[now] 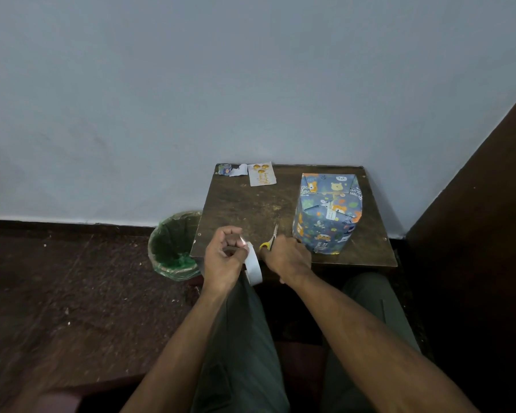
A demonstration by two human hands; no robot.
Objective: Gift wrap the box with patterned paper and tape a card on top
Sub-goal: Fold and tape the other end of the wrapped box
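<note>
White tape roll (253, 265) gripped in our left hand (225, 257); right hand (286, 257) fingers clamped on scissors (270, 240). Wrapped box (328, 213) on worktop (245, 210) right side, card (261, 173) at far edge.

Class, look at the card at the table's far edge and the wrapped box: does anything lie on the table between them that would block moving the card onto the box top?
Nothing visible does. The card lies at the far edge; bare table separates it from the wrapped box. The scissors sit nearer, under the right hand.
</note>
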